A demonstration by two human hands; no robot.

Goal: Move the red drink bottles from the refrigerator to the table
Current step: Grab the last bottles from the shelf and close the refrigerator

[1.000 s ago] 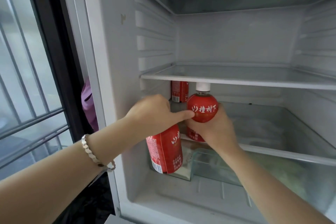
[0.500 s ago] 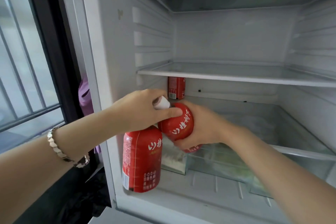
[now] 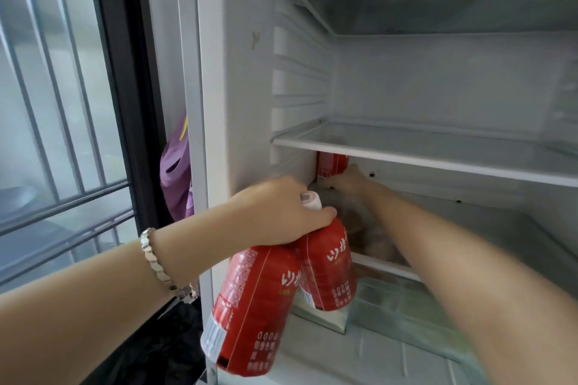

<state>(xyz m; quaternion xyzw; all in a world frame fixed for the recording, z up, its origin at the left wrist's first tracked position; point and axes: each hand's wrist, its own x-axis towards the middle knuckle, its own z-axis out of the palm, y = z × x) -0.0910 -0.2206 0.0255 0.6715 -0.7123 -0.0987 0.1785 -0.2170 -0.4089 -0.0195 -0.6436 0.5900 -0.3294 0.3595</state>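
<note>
so nearest to us, our left hand [image 3: 281,212] is clamped over the tops of two bottles at once. the closest red plastic drink bottle [image 3: 250,306] hangs tilted, its bottom out past the front edge of the white refrigerator [image 3: 237,87]. the second red plastic drink bottle [image 3: 328,272] is pressed right against it, its white screw cap [image 3: 311,199] poking out between the fingers

further in, our right hand [image 3: 350,180] is stretched to the back left corner of the lower compartment. the third red drink bottle [image 3: 331,166] stands upright there, long axis vertical, its top hidden behind the clear glass shelf [image 3: 422,155]. the fingers touch its lower part, but it's blurry and we can't tell if they're wrapped round it

the right hand is by far the nearer one, and the left is full anyway. the shelf looks to sit close over the bottle and the side wall is just beside it, so we reckon it has to come forward, not up. the open room is to the right and toward us, above the clear plastic drawer [image 3: 416,316]. the two held bottles hang at the front left, so we'd steer clear of them

no table in view
</note>
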